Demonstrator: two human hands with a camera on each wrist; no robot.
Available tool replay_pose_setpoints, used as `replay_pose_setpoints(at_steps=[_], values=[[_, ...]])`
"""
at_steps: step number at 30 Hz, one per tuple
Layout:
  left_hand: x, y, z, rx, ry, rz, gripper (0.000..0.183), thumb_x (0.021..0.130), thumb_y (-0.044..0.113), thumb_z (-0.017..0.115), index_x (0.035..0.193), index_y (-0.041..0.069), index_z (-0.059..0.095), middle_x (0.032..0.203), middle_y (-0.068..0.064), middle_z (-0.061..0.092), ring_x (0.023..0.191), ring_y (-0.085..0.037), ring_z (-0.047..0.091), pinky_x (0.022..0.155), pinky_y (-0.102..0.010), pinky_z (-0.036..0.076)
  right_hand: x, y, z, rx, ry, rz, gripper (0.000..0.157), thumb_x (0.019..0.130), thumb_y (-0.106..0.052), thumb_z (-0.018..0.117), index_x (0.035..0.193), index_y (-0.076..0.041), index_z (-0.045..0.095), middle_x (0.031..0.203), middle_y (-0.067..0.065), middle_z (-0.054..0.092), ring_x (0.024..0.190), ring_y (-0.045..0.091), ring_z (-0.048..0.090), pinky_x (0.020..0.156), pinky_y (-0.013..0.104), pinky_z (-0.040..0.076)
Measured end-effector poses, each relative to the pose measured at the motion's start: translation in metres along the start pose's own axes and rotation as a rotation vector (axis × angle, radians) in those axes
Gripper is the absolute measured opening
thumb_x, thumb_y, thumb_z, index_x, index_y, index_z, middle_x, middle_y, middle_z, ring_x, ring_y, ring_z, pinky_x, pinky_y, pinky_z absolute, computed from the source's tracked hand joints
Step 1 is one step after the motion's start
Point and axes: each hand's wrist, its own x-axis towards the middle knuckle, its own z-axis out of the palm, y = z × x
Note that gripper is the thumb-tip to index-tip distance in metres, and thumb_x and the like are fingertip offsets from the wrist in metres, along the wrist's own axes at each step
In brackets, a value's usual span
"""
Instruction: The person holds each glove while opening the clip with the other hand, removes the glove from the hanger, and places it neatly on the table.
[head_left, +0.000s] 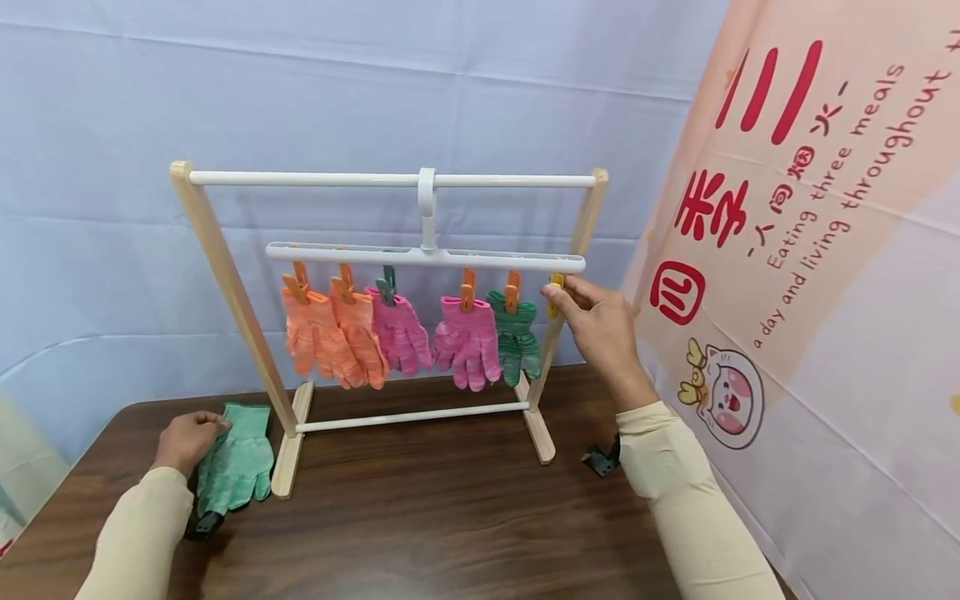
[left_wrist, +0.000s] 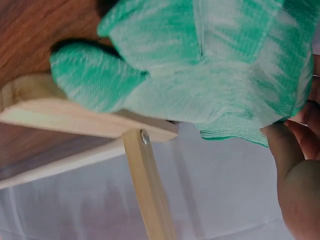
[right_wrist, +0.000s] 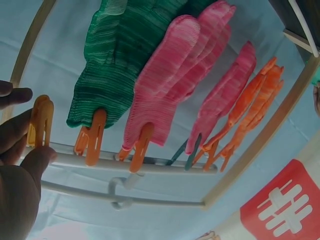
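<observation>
Cream sleeves [head_left: 697,500] slant in from eight and four o'clock over the wood-grained counter [head_left: 420,517], a wooden rack [head_left: 231,292] of clipped, striped knit gloves [head_left: 467,342] standing between. Low at eight, the left hand [head_left: 187,440] pinches a mint glove's [head_left: 238,462] cuff — beside the rack's foot — while the right hand [head_left: 600,325], raised at three, pinches a yellow clip [right_wrist: 44,122] by the white bar [head_left: 510,260].

Knit gloves [head_left: 238,458], plastic clothespins [right_wrist: 39,120], wooden frame [head_left: 232,292]

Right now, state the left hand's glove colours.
Glove: green with whitish patches, best in the left wrist view.
</observation>
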Motion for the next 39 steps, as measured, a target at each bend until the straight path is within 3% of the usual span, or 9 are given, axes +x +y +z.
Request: replay_pose_setpoints(at_steps=[6, 11, 17, 29, 39], values=[[0.001, -0.002, -0.003, 0.009, 0.001, -0.007, 0.047, 0.096, 0.034, 0.042, 0.119, -0.006, 0.051, 0.127, -0.033, 0.038, 0.108, -0.050, 0.038, 0.067, -0.043, 0.041, 0.000, -0.001, 0.001, 0.008, -0.007, 0.001, 0.040, 0.081, -0.049, 0.062, 0.112, -0.024, 0.067, 0.093, -0.001, 0.069, 0.080, 0.013, 0.058, 0.058, 0.032, 0.039], [-0.002, 0.003, -0.005, 0.033, 0.012, 0.001, 0.048, 0.095, 0.033, 0.042, 0.120, -0.008, 0.051, 0.126, -0.034, 0.038, 0.108, -0.051, 0.037, 0.073, -0.051, 0.040, -0.001, -0.002, -0.001, 0.010, -0.007, -0.001, 0.041, 0.081, -0.049, 0.061, 0.113, -0.023, 0.066, 0.096, 0.001, 0.069, 0.088, 0.013, 0.061, 0.063, 0.032, 0.043], [-0.006, 0.005, -0.006, 0.058, 0.017, -0.010, 0.049, 0.095, 0.032, 0.042, 0.121, -0.009, 0.050, 0.125, -0.035, 0.039, 0.107, -0.051, 0.039, 0.074, -0.052, 0.041, -0.002, -0.001, 0.000, 0.014, -0.009, 0.001, 0.043, 0.081, -0.050, 0.062, 0.115, -0.024, 0.065, 0.097, 0.000, 0.069, 0.091, 0.012, 0.062, 0.067, 0.032, 0.045], [-0.007, -0.005, -0.003, 0.122, 0.043, 0.015, 0.046, 0.094, 0.034, 0.045, 0.114, -0.005, 0.058, 0.116, -0.030, 0.051, 0.088, -0.039, 0.053, 0.062, -0.043, 0.044, -0.001, 0.000, 0.002, 0.003, 0.004, 0.005, 0.045, 0.080, -0.050, 0.064, 0.114, -0.021, 0.066, 0.094, 0.000, 0.069, 0.085, 0.010, 0.063, 0.062, 0.030, 0.044], [-0.011, -0.004, 0.001, 0.161, 0.016, 0.037, 0.051, 0.094, 0.036, 0.043, 0.118, -0.007, 0.054, 0.117, -0.032, 0.049, 0.093, -0.043, 0.052, 0.062, -0.042, 0.044, -0.001, 0.002, 0.002, 0.017, -0.003, 0.001, 0.044, 0.080, -0.050, 0.064, 0.114, -0.022, 0.065, 0.090, 0.000, 0.069, 0.081, 0.010, 0.063, 0.058, 0.029, 0.042]])
